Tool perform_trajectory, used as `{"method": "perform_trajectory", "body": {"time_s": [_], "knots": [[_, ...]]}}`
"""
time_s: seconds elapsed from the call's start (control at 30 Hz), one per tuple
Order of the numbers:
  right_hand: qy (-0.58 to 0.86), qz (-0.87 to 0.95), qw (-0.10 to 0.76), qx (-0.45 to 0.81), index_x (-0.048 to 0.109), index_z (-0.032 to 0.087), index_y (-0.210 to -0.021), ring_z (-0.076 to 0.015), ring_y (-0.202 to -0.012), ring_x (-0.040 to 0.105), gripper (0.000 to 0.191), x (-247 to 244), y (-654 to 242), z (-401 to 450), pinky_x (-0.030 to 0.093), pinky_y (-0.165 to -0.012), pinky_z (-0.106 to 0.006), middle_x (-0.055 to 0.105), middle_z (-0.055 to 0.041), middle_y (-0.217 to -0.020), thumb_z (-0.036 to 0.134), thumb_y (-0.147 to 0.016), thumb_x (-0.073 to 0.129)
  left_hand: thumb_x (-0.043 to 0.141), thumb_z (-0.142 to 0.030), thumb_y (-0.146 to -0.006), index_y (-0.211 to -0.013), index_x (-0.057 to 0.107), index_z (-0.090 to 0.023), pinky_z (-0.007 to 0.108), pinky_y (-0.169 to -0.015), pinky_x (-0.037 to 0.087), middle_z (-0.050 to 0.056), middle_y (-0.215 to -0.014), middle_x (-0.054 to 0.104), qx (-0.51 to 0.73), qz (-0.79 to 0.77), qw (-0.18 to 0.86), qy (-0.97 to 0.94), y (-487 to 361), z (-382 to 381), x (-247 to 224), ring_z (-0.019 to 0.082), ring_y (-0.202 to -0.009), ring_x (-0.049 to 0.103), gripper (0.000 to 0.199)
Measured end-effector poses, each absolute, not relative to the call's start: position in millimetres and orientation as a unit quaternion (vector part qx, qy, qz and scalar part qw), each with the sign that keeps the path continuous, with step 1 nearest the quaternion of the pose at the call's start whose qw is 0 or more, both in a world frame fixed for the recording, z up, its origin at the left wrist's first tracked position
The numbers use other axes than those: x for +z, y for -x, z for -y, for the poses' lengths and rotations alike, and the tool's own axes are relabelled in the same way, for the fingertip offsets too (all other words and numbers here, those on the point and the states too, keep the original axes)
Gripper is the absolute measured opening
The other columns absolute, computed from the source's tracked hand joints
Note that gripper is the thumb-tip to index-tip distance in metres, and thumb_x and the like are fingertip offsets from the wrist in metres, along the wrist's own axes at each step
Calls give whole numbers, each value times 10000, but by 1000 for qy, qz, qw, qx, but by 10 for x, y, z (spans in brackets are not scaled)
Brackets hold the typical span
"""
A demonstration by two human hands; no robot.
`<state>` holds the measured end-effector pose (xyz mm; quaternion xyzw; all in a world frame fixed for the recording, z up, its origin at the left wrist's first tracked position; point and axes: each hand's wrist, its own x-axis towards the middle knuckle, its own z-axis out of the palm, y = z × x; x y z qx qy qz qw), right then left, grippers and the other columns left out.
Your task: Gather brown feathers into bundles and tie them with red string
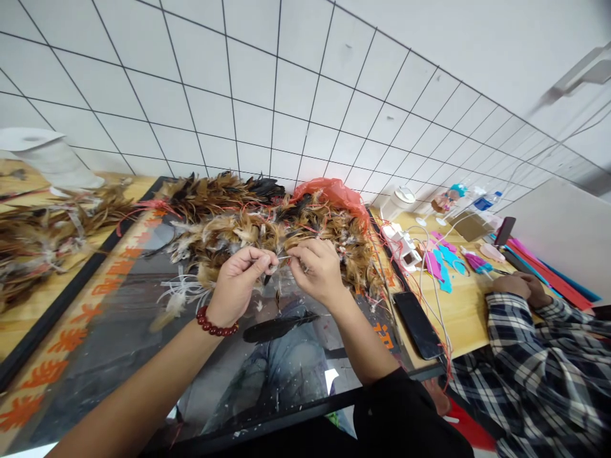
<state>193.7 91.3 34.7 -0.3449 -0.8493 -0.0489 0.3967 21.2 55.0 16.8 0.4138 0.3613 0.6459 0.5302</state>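
Pinching one thin pale strand (285, 257) between them, the left hand (238, 278) and the right hand (317, 267) come close together at the middle of the frame. From my remote seat I judge that the strand is held from two sides so that it stays taut and easy to control. The feather pile (267, 229) lies just beyond the fingers, in the upper middle, and I suppose this place keeps the feathers within short reach. A red plastic bag (334, 194) sits against its far edge.

Now the hands themselves. The left one is nearly closed, thumb pressed to the curled forefinger, with the strand coming out at the tips; a red bead bracelet (216, 322) is around its wrist. The right one is a little more open — its thumb and forefinger grip the other side of the strand, while the other fingers bend loosely. Whether something small is hidden inside either palm, I cannot tell.

Below them, one black feather (277, 327) lies apart on the dark shiny board (128, 305). White strips (184, 289) are gathered left of centre, beside the pile — probably to be near the left hand. A phone (417, 324) rests at the lower right.
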Motion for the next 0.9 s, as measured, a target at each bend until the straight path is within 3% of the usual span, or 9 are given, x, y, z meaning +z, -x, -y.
{"method": "perform_trajectory", "body": {"time_s": [0.1,0.27,0.43,0.57,0.7,0.8,0.9], "knots": [[331,868,365,-55,686,218,-948,-169,-878,635,159,379,-1996,-937,375,-768,-333,734,-39,-979,183,-925,533,792,-348,-725,-681,676,-167,247,-665,428,38,-788,679,642,-381,534,-397,-206,-554,187,116,-664,535,220],[370,860,348,-53,665,210,-871,-176,-832,628,171,397,-2025,-945,360,-765,-344,742,-26,-900,123,-896,520,780,-371,-722,-634,651,-160,238,-617,405,25,-674,627,628,-398,534,-402,-252,-565,245,115,-634,501,263],[389,843,369,40,627,204,-787,-157,-752,614,107,450,-1977,-863,393,-739,-307,696,-14,-778,224,-871,564,809,-329,-663,-814,705,-160,255,-681,455,24,-750,654,597,-439,498,-450,-299,-576,224,134,-698,555,250],[354,847,379,113,604,207,-719,-137,-676,589,142,491,-1937,-802,405,-691,-285,664,0,-707,246,-852,572,743,-286,-707,-868,716,-167,268,-672,466,29,-757,663,565,-470,414,-537,-316,-548,169,141,-674,562,202],[306,844,398,187,620,211,-737,-130,-674,588,190,537,-1934,-780,433,-690,-282,663,-4,-717,299,-897,572,691,-268,-760,-763,711,-181,269,-697,457,36,-767,681,564,-484,324,-585,-292,-534,153,158,-723,589,89],[329,813,434,205,622,205,-792,-130,-654,563,155,563,-1970,-800,452,-643,-274,637,-13,-734,298,-898,557,704,-356,-780,-769,701,-175,265,-675,458,33,-737,679,581,-482,367,-544,-263,-546,158,156,-689,583,181],[330,824,430,165,640,199,-1009,-144,-759,593,165,559,-2001,-820,478,-708,-287,664,-43,-902,254,-876,560,719,-405,-775,-787,700,-167,266,-679,462,35,-733,677,585,-470,404,-522,-253,-551,170,157,-686,583,239]]}}
